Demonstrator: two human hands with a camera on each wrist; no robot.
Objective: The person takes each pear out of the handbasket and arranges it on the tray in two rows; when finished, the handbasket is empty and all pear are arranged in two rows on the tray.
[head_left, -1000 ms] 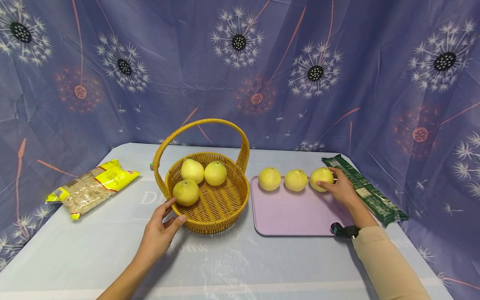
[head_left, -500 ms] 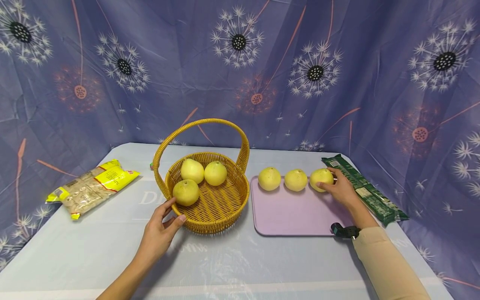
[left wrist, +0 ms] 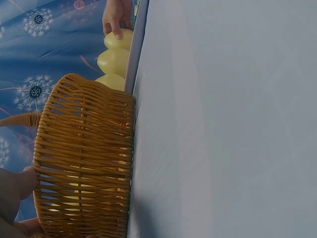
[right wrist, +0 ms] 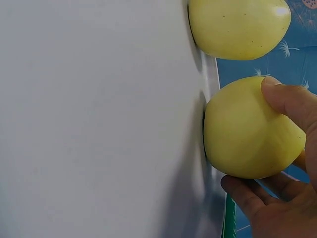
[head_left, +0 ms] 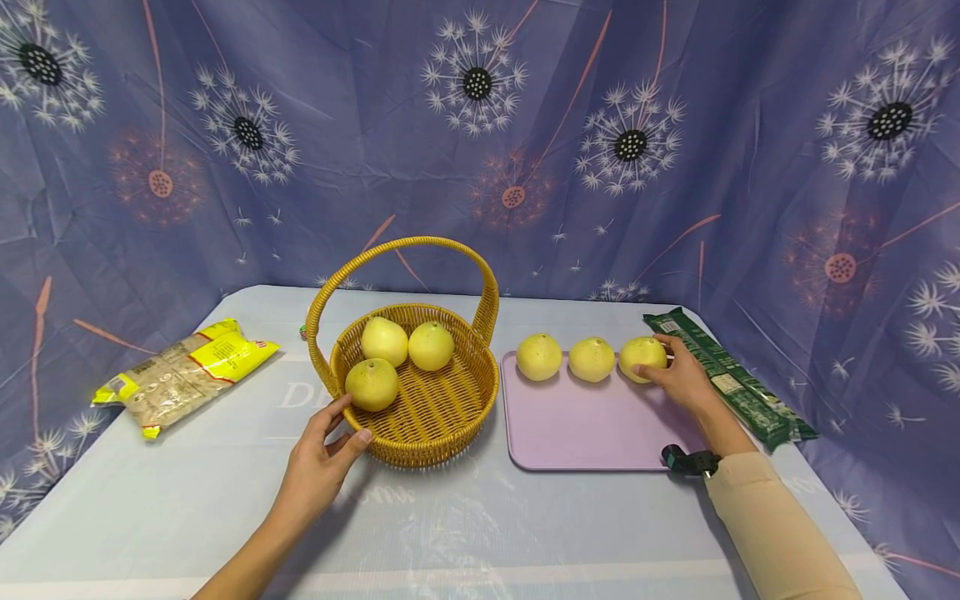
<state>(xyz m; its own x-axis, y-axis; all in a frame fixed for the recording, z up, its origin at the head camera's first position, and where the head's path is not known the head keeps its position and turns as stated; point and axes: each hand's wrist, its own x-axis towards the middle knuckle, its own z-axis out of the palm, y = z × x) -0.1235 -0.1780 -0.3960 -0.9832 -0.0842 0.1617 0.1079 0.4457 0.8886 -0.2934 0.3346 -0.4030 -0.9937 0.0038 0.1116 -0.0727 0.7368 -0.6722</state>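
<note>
My left hand (head_left: 322, 457) grips the near left rim of a golden wicker basket (head_left: 420, 452), fingers and thumb on its edge. Three yellow-green pomelos lie in the basket; the nearest pomelo (head_left: 372, 385) is right by those fingers. On the right, my right hand (head_left: 684, 377) holds the rightmost pomelo (right wrist: 252, 131) between thumb and fingers at the far edge of a lilac tray (head_left: 592, 433). To its left on the tray stand a middle pomelo (head_left: 591, 360) and a left pomelo (head_left: 538, 357). In the left wrist view, weave hides most of the basket's fruit.
A yellow and clear plastic food bag (head_left: 187, 375) lies at the left. Behind my right hand is a long green packet (head_left: 727, 379) along the table's right side. The basket's tall arched handle (head_left: 405, 243) stands up. A patterned curtain (head_left: 360, 150) hangs behind the table.
</note>
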